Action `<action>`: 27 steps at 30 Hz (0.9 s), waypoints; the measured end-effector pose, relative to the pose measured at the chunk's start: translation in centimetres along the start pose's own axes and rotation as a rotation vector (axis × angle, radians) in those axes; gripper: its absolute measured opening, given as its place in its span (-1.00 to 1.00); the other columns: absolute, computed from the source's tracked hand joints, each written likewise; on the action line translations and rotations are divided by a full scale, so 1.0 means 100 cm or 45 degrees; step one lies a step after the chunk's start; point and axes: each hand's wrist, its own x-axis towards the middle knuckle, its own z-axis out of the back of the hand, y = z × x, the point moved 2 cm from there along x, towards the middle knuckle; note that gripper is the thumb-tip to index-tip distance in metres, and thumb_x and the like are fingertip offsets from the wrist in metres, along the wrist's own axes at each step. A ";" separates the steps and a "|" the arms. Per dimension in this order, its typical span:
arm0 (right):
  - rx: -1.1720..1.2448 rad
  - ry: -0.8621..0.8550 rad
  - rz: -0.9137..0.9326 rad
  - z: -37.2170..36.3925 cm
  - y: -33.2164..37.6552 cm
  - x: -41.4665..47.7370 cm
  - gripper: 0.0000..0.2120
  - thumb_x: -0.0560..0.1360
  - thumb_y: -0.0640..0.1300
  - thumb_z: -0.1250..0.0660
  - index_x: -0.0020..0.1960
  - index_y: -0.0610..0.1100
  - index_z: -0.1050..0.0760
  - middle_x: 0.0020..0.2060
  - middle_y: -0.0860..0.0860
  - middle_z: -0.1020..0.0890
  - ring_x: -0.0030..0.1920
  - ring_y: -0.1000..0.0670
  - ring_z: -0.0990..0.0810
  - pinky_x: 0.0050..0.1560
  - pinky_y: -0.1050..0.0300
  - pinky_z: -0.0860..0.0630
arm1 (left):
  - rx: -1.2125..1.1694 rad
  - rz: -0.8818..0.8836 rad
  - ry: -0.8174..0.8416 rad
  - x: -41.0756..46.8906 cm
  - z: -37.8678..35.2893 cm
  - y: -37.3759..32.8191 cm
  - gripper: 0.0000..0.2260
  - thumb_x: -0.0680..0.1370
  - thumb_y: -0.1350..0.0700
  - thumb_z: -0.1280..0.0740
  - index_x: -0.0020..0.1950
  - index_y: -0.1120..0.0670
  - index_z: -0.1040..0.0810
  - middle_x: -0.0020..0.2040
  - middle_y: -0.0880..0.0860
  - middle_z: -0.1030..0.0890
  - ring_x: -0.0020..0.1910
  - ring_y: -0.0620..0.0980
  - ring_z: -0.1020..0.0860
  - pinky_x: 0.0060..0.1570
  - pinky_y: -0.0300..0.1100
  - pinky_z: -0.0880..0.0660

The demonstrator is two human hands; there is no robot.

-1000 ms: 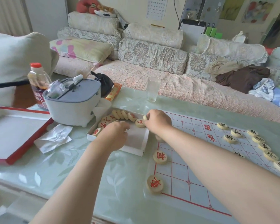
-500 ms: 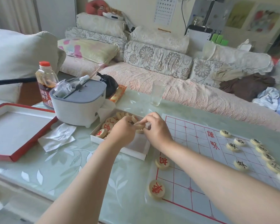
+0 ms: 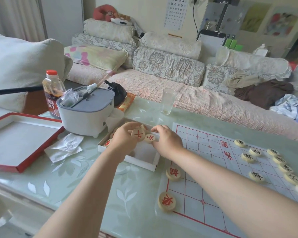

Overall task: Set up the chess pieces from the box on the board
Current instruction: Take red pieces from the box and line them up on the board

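Both hands are over the white cardboard box point(image 3: 141, 161) at the board's left edge. My left hand point(image 3: 124, 140) grips a round wooden piece with a red character point(image 3: 138, 135). My right hand point(image 3: 167, 141) pinches a second red-marked piece point(image 3: 150, 138) beside it. More red pieces point(image 3: 107, 143) lie in the box, mostly hidden by my left hand. The white board with red grid lines point(image 3: 213, 179) carries two red pieces point(image 3: 173, 173) point(image 3: 167, 201) on its near left side. Several black-marked pieces point(image 3: 256, 176) stand along the right side.
A white-and-grey container point(image 3: 86, 115) stands just left of the box, with a sauce bottle point(image 3: 52, 93) behind it. The red-rimmed box lid point(image 3: 22, 143) and a crumpled tissue point(image 3: 65, 147) lie at the left. A glass point(image 3: 168, 101) stands behind the board. A sofa runs along the table's far edge.
Both hands have lifted pieces out of the box; the left hand now shows a red piece face up, and the right hand holds another next to it.
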 end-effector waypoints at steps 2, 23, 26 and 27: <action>-0.094 0.033 -0.009 -0.002 0.001 0.009 -0.62 0.51 0.02 -0.33 0.31 0.09 -0.44 0.30 0.04 -0.50 0.29 -0.06 -0.47 0.14 0.11 -0.38 | -0.098 0.064 0.012 0.001 0.001 0.000 -0.62 0.49 0.33 -0.37 0.25 -0.01 -0.57 0.06 0.09 -0.61 -0.22 -0.06 -0.52 -0.28 -0.24 -0.51; 0.046 -0.218 -0.049 0.028 -0.052 0.004 -0.85 0.45 0.09 -0.36 -0.05 0.05 -0.50 0.03 0.09 -0.62 0.08 -0.04 -0.55 0.02 0.10 -0.46 | 0.114 -0.022 -0.052 0.001 -0.033 -0.011 -0.59 0.42 0.16 -0.50 0.25 0.03 -0.55 -0.03 -0.05 -0.58 -0.15 -0.10 -0.55 -0.13 -0.18 -0.56; 0.021 -0.208 -0.207 0.045 -0.093 -0.008 -0.85 0.48 0.09 -0.35 -0.02 0.06 -0.49 0.06 0.09 -0.60 0.06 -0.03 -0.56 -0.06 0.13 -0.43 | 0.174 -0.042 0.034 -0.005 -0.055 -0.016 -0.59 0.44 0.18 -0.47 0.26 -0.01 -0.53 0.08 0.00 -0.58 -0.11 -0.09 -0.56 -0.11 -0.17 -0.56; 0.008 -0.199 -0.264 0.049 -0.108 -0.012 -0.85 0.48 0.09 -0.35 -0.01 0.06 -0.48 0.07 0.09 -0.60 0.06 -0.03 -0.57 -0.06 0.13 -0.42 | 0.191 -0.057 0.061 -0.007 -0.064 -0.019 -0.62 0.46 0.18 -0.45 0.25 -0.04 -0.53 0.09 -0.01 -0.59 -0.09 -0.07 -0.57 -0.13 -0.17 -0.57</action>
